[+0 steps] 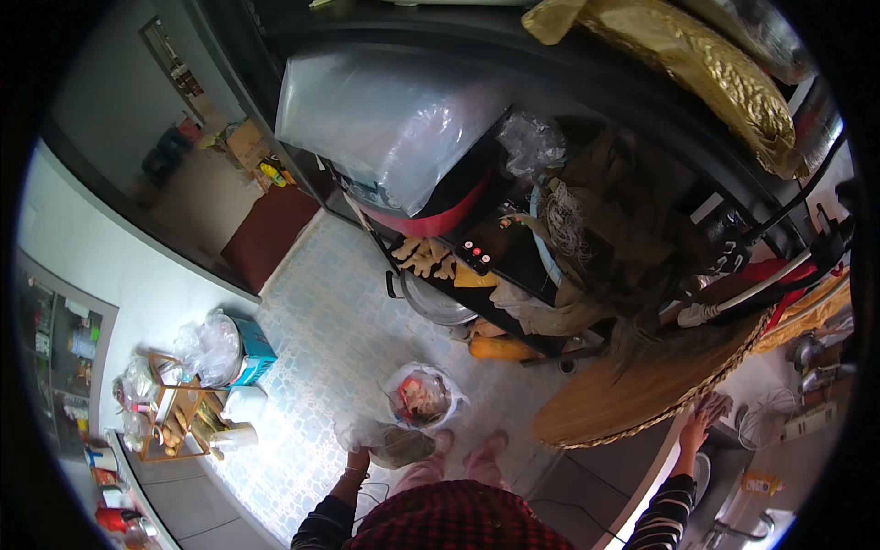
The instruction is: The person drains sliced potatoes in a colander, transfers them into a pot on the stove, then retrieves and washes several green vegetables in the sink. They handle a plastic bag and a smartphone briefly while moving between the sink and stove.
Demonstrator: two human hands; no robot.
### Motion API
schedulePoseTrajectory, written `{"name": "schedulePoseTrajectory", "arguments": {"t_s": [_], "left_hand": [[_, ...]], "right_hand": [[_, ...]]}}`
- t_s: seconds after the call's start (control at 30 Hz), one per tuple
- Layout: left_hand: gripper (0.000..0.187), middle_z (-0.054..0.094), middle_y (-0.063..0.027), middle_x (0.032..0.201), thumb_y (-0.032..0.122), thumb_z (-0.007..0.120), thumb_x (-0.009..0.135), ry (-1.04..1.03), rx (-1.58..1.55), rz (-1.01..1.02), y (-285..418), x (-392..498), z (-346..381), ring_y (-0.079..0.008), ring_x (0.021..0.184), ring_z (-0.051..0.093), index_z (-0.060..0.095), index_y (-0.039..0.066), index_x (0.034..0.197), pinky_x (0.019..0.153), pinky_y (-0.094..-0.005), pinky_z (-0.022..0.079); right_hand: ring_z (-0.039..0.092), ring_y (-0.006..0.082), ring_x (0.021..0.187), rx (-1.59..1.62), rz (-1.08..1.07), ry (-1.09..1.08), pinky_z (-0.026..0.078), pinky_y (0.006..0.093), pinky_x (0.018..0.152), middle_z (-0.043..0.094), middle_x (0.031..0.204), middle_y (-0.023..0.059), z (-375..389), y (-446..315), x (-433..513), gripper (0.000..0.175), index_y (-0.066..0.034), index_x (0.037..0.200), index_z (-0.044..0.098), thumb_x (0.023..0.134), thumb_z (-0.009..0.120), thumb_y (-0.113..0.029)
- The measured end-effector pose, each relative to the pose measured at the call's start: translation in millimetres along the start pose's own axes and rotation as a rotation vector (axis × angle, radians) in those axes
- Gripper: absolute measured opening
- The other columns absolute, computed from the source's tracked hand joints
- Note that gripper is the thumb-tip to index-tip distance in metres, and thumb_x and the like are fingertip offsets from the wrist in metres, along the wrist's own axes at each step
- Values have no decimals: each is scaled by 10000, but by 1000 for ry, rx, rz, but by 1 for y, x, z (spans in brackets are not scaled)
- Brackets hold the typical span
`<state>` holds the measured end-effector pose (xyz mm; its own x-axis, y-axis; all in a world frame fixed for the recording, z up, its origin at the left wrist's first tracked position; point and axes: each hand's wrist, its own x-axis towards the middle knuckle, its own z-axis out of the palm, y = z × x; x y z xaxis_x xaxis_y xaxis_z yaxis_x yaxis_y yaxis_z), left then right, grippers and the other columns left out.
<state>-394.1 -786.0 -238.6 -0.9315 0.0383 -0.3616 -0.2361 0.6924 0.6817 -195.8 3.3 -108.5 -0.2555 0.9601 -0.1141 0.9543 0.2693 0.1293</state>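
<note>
Low in front of my body, my left hand (359,459) grips a translucent plastic bag (357,433). A dull greenish-brown bulk (405,447), seemingly the bag's contents, hangs beside my feet; what it is I cannot tell. Just beyond it on the floor stands a waste bin (462,399) lined with a white bag, holding red and pale rubbish (416,399). Out to the right, my right hand (693,436) rests on a crumpled brownish-purple cloth (715,407) at the counter's edge. Whether its fingers close around the cloth is unclear.
A large round woven tray (639,399) leans near my right arm. Ahead is a black rack with a plastic-covered appliance (385,117), ginger (423,256) and a metal lid (436,299). At left stands a wooden shelf (172,419) of vegetables. Cables (570,505) trail near my feet.
</note>
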Motion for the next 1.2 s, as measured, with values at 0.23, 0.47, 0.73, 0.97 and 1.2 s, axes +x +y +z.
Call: {"name": "schedulePoseTrajectory", "arguments": {"t_s": [0.23, 0.47, 0.73, 0.97, 1.2], "left_hand": [[228, 590, -169, 938, 157, 473, 839, 3, -379, -64, -53, 11, 1, -320, 916, 532, 554, 3, 986, 809, -403, 411], [186, 611, -75, 732, 144, 478, 784, -18, -372, 6, -75, 19, -19, -193, 689, 568, 611, 22, 736, 665, -338, 458], [206, 501, -24, 632, 159, 480, 757, -138, -207, -181, -7, 34, -57, -166, 631, 476, 545, 29, 611, 628, -323, 426], [187, 506, -27, 650, 151, 482, 759, -228, -131, -116, 51, 56, -44, -165, 641, 482, 546, 27, 636, 628, -321, 429], [168, 511, -30, 668, 144, 484, 762, -327, -69, -47, 87, 70, -25, -164, 651, 487, 547, 24, 662, 628, -318, 432]], "right_hand": [[202, 253, 1330, -135, 24, -94, 169, 553, 1022, 239, 1438, 75, -8, -8, -109, 468, -139, 1355, 317, 923, 359, -315], [234, 269, 1317, -166, -26, -91, 158, 496, 1054, 290, 1412, 89, -5, -4, -199, 546, -170, 1379, 252, 892, 409, -360], [210, 236, 1332, 44, 119, 44, 113, 490, 1075, 197, 1447, 119, 15, 14, -282, 594, -103, 1387, 213, 892, 429, -351], [211, 236, 1332, 113, 163, 122, 65, 490, 1080, 234, 1432, 129, 19, 36, -368, 602, -95, 1379, 245, 871, 477, -320], [237, 211, 1323, 119, 127, 122, 79, 505, 1075, 266, 1423, 85, 17, 74, -450, 558, -130, 1368, 273, 876, 476, -299]]}}
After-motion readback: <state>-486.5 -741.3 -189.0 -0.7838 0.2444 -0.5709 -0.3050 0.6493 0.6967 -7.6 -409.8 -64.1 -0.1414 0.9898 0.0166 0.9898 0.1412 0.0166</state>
